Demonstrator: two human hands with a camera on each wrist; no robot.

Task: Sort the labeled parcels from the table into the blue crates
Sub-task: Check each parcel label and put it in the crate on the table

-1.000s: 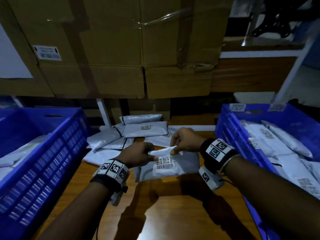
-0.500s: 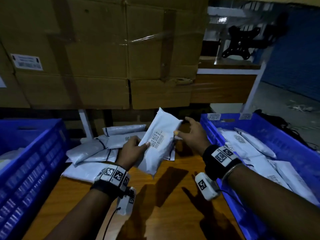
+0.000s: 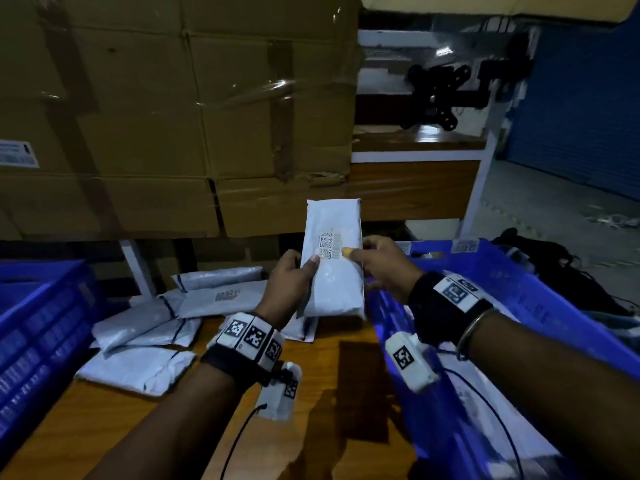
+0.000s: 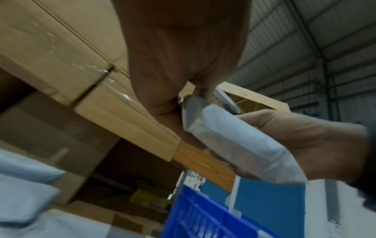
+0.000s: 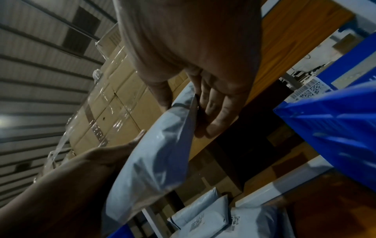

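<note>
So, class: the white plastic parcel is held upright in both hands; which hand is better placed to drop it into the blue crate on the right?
Probably the right hand: it already holds the white plastic parcel directly beside the right blue crate; the left hand is farther away.

Left hand (image 3: 289,284) and right hand (image 3: 382,263) raised together, fingers pinching.
</note>
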